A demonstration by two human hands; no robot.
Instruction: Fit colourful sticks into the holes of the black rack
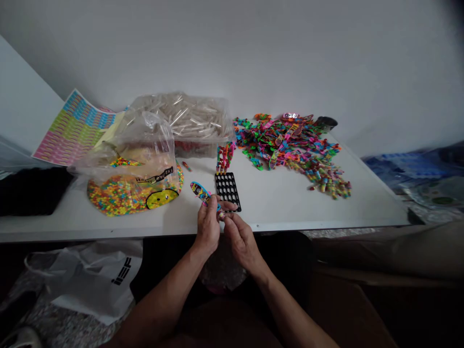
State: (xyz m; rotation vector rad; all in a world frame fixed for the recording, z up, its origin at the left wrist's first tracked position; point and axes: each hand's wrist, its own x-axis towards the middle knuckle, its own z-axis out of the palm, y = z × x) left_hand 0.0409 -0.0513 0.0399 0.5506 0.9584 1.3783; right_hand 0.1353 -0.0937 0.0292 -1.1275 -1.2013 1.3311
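Note:
My left hand (pixel 209 224) is closed around a toy skateboard (pixel 200 190), printed in blue, yellow and black, its free end pointing up and left. Against it, the fingertips of my right hand (pixel 239 237) are pinched together at the skateboard's near end. A small pale piece shows between the two hands, too small and covered to name. Just beyond my fingers lies a black rack (pixel 232 193) with rows of holes. Several colourful pieces (pixel 225 157) stand at its far end. One small filled tube (pixel 186 166) lies alone left of the rack.
A heap of toy skateboards (pixel 279 137) spreads at the right, with small candy-filled tubes (pixel 328 183) before it. Left are a bag of colourful candy beads (pixel 119 195), a clear box of empty tubes (pixel 195 118) and a sticker sheet (pixel 74 128). A white bag (pixel 97 275) hangs below the table edge.

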